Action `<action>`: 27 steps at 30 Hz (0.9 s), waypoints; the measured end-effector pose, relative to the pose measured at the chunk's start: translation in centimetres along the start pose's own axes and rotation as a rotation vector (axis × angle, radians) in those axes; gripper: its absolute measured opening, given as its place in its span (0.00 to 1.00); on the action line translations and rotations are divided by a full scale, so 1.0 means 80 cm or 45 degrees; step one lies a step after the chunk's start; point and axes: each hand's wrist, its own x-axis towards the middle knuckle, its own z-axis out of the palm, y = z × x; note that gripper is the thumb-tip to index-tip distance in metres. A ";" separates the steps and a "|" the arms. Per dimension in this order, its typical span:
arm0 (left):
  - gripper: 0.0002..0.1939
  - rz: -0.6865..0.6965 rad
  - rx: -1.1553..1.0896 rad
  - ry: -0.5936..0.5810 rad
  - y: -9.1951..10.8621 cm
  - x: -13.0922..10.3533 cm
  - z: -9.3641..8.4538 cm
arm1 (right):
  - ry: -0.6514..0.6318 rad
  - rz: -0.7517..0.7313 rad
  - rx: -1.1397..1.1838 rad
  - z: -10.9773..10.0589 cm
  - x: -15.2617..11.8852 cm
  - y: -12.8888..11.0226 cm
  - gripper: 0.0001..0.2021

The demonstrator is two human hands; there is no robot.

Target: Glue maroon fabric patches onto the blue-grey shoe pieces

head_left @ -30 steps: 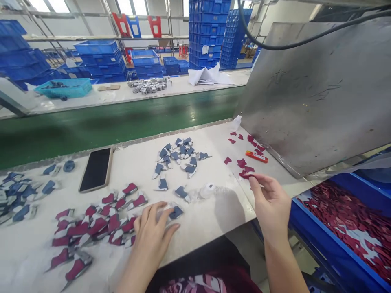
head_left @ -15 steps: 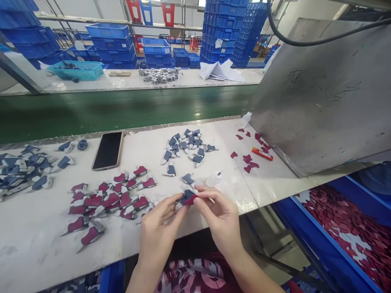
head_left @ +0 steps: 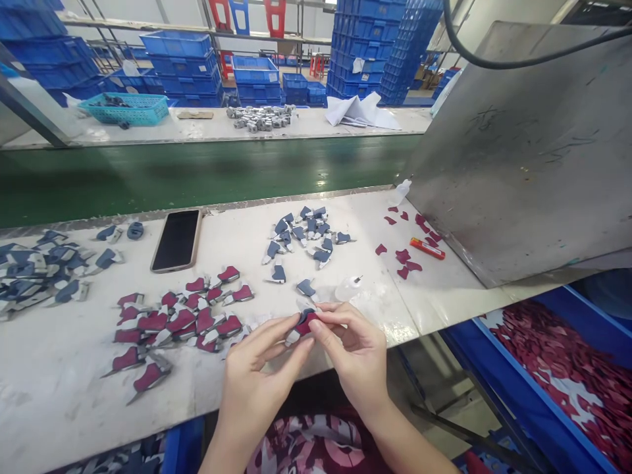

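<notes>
Between the fingertips of both hands is a small boot-shaped part (head_left: 293, 337) in dark blue and white. A maroon cut-out piece (head_left: 306, 324) lies against its side. My left hand (head_left: 264, 372) pinches the boot-shaped part from the left, thumb below and index finger above. From the right, my right hand (head_left: 359, 359) is closed with its thumb on the maroon piece, pressing it to the part. Just beyond the fingers lie a single blue-and-white part (head_left: 305, 288) and a clear bottle with a thin dark tip (head_left: 348, 288).
Maroon-faced parts (head_left: 180, 320) lie to the left, blue-faced ones (head_left: 309, 227) ahead and more (head_left: 42, 266) at far left. A phone (head_left: 176, 241), an orange tube (head_left: 427, 248) and loose maroon pieces (head_left: 403, 256) share the table. A metal panel (head_left: 538, 151) leans at right above a blue bin (head_left: 543, 408).
The boot-shaped part has turned a little in my fingers, and the maroon piece now lies more across its side. My left thumb has shifted right and slightly up.
</notes>
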 end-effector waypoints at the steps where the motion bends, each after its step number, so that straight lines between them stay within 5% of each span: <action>1: 0.13 -0.003 -0.030 0.010 0.001 0.000 0.000 | 0.013 -0.084 -0.047 0.000 -0.001 0.001 0.07; 6: 0.06 0.013 -0.168 0.005 -0.006 0.003 0.002 | 0.097 -0.554 -0.274 0.004 -0.007 0.011 0.21; 10: 0.07 0.022 -0.196 0.007 -0.014 0.004 0.003 | 0.129 -0.717 -0.400 0.005 -0.009 0.020 0.25; 13: 0.07 0.041 -0.169 0.009 -0.012 0.003 0.002 | 0.125 -0.609 -0.312 0.000 -0.006 0.020 0.19; 15: 0.07 0.081 -0.104 0.002 -0.008 0.003 -0.001 | 0.081 -0.379 -0.153 -0.006 -0.001 0.016 0.14; 20: 0.09 0.241 0.134 -0.075 0.003 0.008 -0.010 | -0.421 0.182 0.245 -0.023 0.019 0.005 0.12; 27: 0.10 0.198 0.068 -0.130 0.006 0.006 -0.008 | -0.363 0.044 0.207 -0.023 0.018 0.010 0.09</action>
